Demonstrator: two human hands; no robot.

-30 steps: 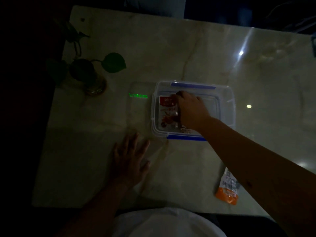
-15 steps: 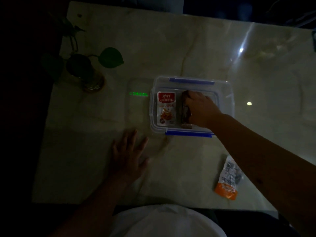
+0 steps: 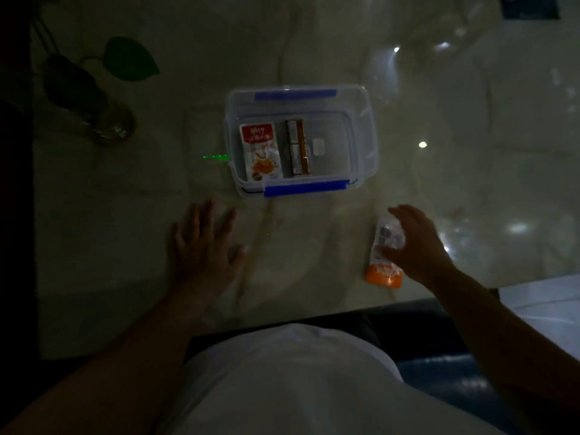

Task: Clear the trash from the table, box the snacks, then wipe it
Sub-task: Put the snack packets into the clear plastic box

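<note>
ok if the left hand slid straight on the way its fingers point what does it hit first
Most likely the clear box. The left hand lies flat on the table, fingers pointing away and slightly right, toward the box's near left corner. Bare table lies between them. The line is rough, so it might just pass that corner.

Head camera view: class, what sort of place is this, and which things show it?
Probably a dimly lit home dining or living room. A glossy marble-look table carries a potted plant and a clear storage box of snack packets.

Left hand point(image 3: 204, 246) lies flat, fingers spread; right hand point(image 3: 414, 243) hovers, fingers loosely curled, apart.
</note>
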